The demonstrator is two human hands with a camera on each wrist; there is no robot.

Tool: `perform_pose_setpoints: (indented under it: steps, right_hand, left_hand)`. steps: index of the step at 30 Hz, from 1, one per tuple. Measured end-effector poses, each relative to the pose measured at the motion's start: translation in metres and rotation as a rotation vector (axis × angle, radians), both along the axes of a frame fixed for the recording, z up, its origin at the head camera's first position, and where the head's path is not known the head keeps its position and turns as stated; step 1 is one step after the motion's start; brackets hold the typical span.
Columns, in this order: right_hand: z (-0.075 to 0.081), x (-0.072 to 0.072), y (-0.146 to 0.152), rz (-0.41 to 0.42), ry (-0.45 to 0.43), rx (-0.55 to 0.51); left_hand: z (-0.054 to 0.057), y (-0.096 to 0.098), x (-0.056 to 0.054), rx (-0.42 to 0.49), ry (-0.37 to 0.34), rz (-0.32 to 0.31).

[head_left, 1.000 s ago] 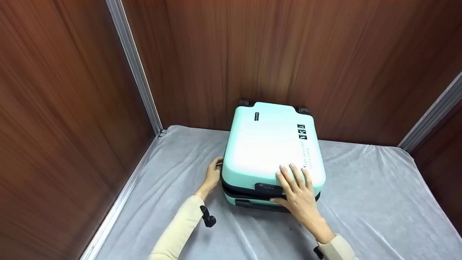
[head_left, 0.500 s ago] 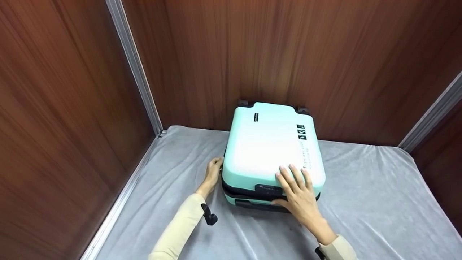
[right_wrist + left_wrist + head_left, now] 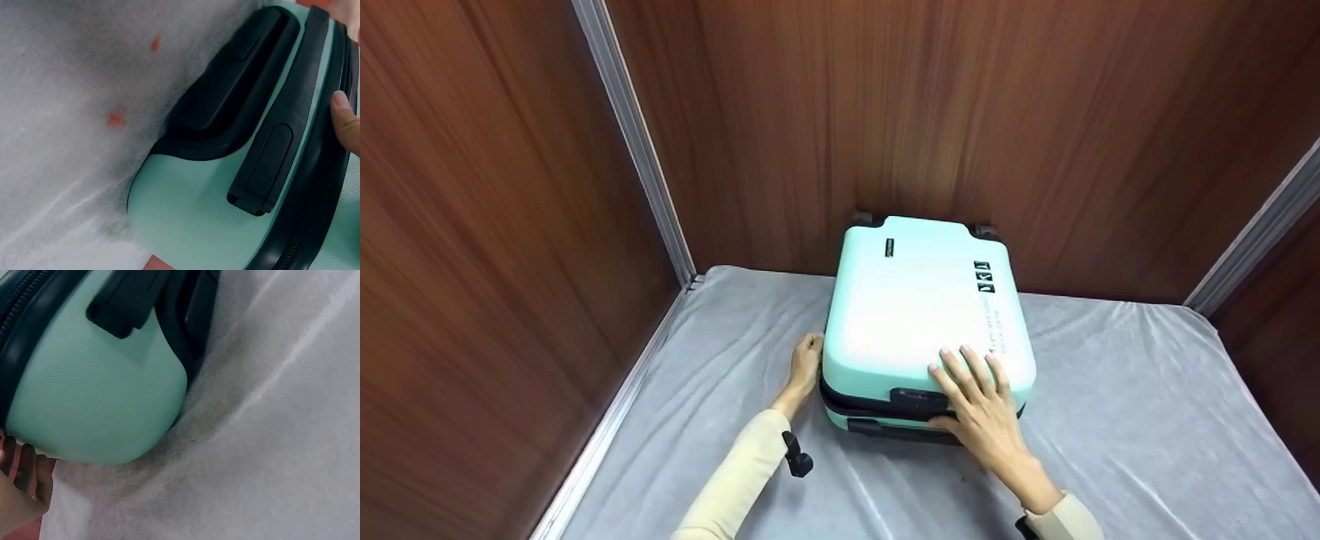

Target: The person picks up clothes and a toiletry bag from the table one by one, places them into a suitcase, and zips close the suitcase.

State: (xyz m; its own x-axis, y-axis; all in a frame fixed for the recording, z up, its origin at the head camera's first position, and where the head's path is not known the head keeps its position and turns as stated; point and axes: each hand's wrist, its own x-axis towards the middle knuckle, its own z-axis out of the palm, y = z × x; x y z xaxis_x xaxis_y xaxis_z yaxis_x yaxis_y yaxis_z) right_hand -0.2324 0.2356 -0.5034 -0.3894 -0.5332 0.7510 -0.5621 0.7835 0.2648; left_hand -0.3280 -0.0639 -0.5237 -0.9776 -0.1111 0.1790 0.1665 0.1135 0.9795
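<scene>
The person's left hand (image 3: pixel 805 360) is at the suitcase's left side, its fingers bent in against the edge; whether they pinch anything there cannot be told. The right hand (image 3: pixel 981 409) rests on the near right corner without clutching it, fingers spread over the smooth top and thumb against the black band (image 3: pixel 320 191) along the front.

Under that hand, the mint-green suitcase (image 3: pixel 911 307) lies flat in the middle of the grey cloth (image 3: pixel 1117 390). It is a boxy hard shell with rounded corners, its top pale and glossy under the light. Up close, the lower shell shows a fine ribbed texture. A toothed zip (image 3: pixel 25 295) runs along the rubbery-looking black band. The front carries a long, angular black handle (image 3: pixel 281 124). Black wheels (image 3: pixel 984 231) are at the far end.

Cream sleeves (image 3: pixel 739 469) cover the forearms. The cloth looks soft and plush, with shallow creases. Around it rise reddish-brown wood-grained walls (image 3: pixel 780 112), with a grooved metal strip (image 3: pixel 634 135) at the left corner.
</scene>
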Motion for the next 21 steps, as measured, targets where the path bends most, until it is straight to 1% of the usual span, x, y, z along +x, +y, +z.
perform_pose_setpoints:
  steps: [2,6,9,12,17,21]
  right_hand:
    - [0.001,0.000,0.000,0.008,-0.012,-0.002]
    - [0.002,0.002,-0.001,0.029,-0.045,-0.015]
    - [0.004,0.003,0.000,0.074,-0.071,-0.055]
    - [0.008,0.004,0.000,0.133,-0.078,-0.118]
    - [0.014,0.003,-0.002,0.210,-0.037,-0.210]
    - [0.017,0.001,-0.003,0.254,0.019,-0.265]
  left_hand:
    - [-0.001,0.001,0.000,-0.025,0.013,0.024]
    - [-0.004,0.002,0.000,-0.082,0.043,0.036]
    - [-0.007,0.003,0.000,-0.110,0.077,0.047]
    - [-0.008,0.003,0.001,-0.125,0.101,0.056]
    - [-0.009,0.004,0.001,-0.105,0.087,0.042]
    - [-0.009,0.005,-0.002,-0.078,0.056,0.054]
